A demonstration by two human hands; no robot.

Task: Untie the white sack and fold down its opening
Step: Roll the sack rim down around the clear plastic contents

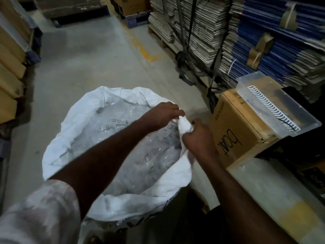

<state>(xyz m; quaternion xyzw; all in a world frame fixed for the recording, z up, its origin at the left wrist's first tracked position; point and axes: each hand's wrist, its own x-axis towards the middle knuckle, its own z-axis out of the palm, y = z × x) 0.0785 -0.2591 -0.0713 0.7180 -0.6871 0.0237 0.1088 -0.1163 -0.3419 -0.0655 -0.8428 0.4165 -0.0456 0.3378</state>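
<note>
A large white woven sack [58, 147] stands on the floor with its mouth wide open. Its rim is rolled outward along the far and left sides. Clear plastic packets [140, 155] fill the inside. My left hand [163, 114] reaches across the opening and grips a bunched part of the rim on the right side. My right hand [197, 138] grips the same twisted bunch of white fabric [184, 125] just below and to the right of the left hand. Both fists are closed on it.
A brown cardboard box [237, 138] with a clear plastic tray [281, 110] on top stands right of the sack. Stacks of flattened cardboard [202, 32] on pallets fill the back right. Brown bundles [10, 67] line the left. Grey concrete floor [91, 55] lies beyond.
</note>
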